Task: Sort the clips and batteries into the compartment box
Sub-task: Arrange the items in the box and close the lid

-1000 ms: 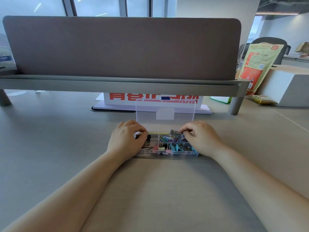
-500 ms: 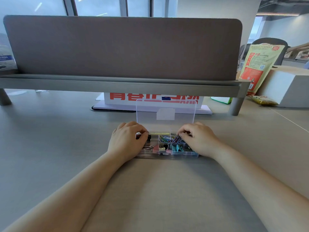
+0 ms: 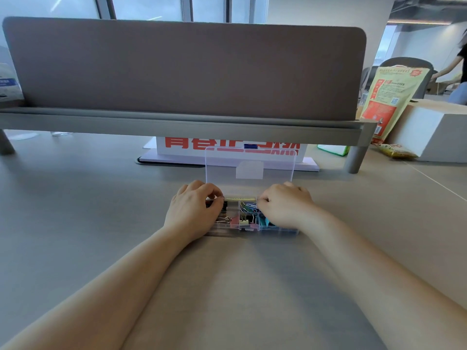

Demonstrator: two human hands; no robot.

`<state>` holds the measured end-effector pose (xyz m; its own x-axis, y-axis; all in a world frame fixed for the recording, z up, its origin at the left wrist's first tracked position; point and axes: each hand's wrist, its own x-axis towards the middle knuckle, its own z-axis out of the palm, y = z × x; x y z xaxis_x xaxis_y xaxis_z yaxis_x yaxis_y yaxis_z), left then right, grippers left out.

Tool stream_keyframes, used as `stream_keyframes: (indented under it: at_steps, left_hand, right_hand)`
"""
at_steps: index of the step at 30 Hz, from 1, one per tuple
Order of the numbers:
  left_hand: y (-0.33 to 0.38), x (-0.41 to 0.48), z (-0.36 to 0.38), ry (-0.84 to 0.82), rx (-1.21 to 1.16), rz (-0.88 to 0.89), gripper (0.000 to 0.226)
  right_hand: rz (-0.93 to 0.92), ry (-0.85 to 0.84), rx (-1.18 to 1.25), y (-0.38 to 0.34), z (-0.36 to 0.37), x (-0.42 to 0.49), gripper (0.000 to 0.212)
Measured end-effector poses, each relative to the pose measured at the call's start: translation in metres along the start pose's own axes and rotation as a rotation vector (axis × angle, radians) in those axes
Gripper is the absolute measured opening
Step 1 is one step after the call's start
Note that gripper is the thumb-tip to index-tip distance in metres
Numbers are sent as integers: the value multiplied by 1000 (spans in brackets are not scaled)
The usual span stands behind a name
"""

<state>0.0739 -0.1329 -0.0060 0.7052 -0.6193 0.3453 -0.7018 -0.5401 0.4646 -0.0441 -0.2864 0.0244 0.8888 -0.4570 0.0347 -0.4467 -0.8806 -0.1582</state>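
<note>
A clear compartment box (image 3: 252,230) sits on the desk with its transparent lid (image 3: 250,159) standing upright behind it. Its compartments hold coloured paper clips (image 3: 247,206), binder clips (image 3: 243,220) and teal clips (image 3: 264,221). A yellowish piece (image 3: 238,199) lies along the back wall. My left hand (image 3: 192,213) rests curled over the box's left end, thumb and forefinger pinched beside a black clip (image 3: 224,205). My right hand (image 3: 285,205) covers the right end, fingertips curled down at the paper-clip compartment. Anything under either hand is hidden.
A brown partition screen (image 3: 184,72) on a grey rail spans the desk behind, with a support leg (image 3: 353,160) at the right. Under it stands a white sign (image 3: 227,145) with red characters. A snack bag (image 3: 389,97), a white box (image 3: 429,132) and a person (image 3: 460,79) are at far right.
My right hand, which held a small dark piece above the box's back edge, has dropped into the box and the piece no longer shows. My left hand has stayed put.
</note>
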Motion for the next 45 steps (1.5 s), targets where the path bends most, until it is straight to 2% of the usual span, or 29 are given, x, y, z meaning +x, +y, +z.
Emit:
stream_keyframes:
  at_steps: [2, 6, 15, 19, 25, 39, 45]
  left_hand:
    - [0, 0, 0, -1, -7, -1, 21]
    - [2, -1, -1, 0, -16, -3, 20]
    - [2, 0, 0, -8, -16, -9, 20]
    - [2, 0, 0, -10, -23, -7, 20]
    - [2, 0, 0, -12, -28, -7, 18]
    - [2, 0, 1, -17, -19, -21, 19]
    - [3, 0, 0, -21, -19, -26, 19]
  right_hand:
    - [10, -26, -35, -4, 1, -1, 35]
    - [24, -28, -66, -5, 4, -1, 40]
    - [82, 48, 123, -2, 7, 6, 24]
    - [93, 35, 105, -3, 5, 6, 31]
    - [58, 8, 94, -5, 1, 2, 38]
    - [-39, -126, 154, 6, -14, -4, 31]
    - [-75, -122, 178, 6, -14, -6, 28]
